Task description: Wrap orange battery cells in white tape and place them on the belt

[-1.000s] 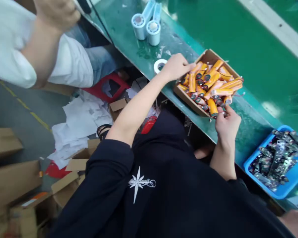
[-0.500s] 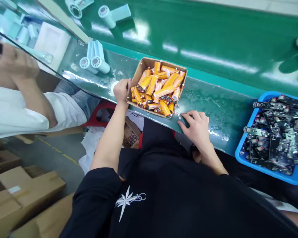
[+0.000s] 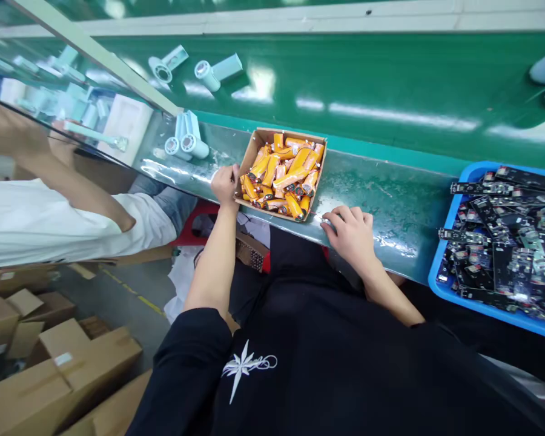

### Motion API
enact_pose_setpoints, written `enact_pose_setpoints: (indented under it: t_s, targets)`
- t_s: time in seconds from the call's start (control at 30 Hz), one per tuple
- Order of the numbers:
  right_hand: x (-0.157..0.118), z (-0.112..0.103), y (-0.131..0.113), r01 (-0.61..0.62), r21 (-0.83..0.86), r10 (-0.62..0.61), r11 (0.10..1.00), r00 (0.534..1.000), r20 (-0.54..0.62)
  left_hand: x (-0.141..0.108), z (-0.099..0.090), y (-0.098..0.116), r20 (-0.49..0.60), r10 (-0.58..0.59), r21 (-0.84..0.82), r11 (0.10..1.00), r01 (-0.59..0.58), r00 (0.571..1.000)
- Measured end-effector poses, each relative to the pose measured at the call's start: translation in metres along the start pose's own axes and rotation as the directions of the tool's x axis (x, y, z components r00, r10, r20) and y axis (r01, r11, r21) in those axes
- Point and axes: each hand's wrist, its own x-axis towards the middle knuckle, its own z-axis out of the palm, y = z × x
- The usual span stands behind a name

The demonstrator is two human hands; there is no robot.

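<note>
An open cardboard box (image 3: 320,181) rests on the green bench, filled with orange-wrapped cylindrical battery packs (image 3: 292,175) that have thin wires. My left hand (image 3: 226,183) is closed on the box's left wall near its front corner. Just right of the box, at the bench's front edge, is my right hand (image 3: 352,235). Its fingers are bent and a little apart, palm down, with nothing visible between them. Its fingertips are close to the box's front right corner; I cannot tell whether they touch the bench.
A blue bin (image 3: 440,266) of circuit boards stands at the right. Pale blue tubular housings (image 3: 193,144) lie left of the box, with others on the green surface behind. A person in a white sleeve (image 3: 72,218) works at the left beyond a thin dark edge. Cardboard cartons (image 3: 95,357) sit on the floor.
The camera view has shifted, showing more of the far side. The box has slid slightly left with my left hand at its wall. My right hand has also moved slightly left.
</note>
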Motion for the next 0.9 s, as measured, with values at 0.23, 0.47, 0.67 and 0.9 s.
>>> enact_pose_setpoints:
  t_s: [0.23, 0.47, 0.67, 0.9]
  targets:
    - [0.004, 0.006, -0.007, 0.012, -0.054, -0.013, 0.998, 1.000, -0.015, -0.009, -0.054, 0.028, 0.116, -0.131, -0.211, 0.966, 0.153, 0.985]
    - [0.010, 0.012, 0.006, -0.117, 0.270, 0.124, 0.956, 0.992, -0.009, -0.005, -0.072, 0.019, 0.016, -0.183, -0.442, 0.880, 0.171, 0.983]
    - [0.010, 0.010, 0.009, -0.107, 0.419, 0.109, 0.902, 0.994, 0.018, 0.007, -0.114, -0.001, 0.237, 0.011, -0.336, 0.939, 0.071, 0.971]
    - [-0.008, 0.000, 0.007, -0.004, 0.472, -0.022, 0.881, 0.999, 0.049, 0.003, -0.137, -0.028, 0.566, 0.295, -0.167, 0.955, -0.243, 0.770]
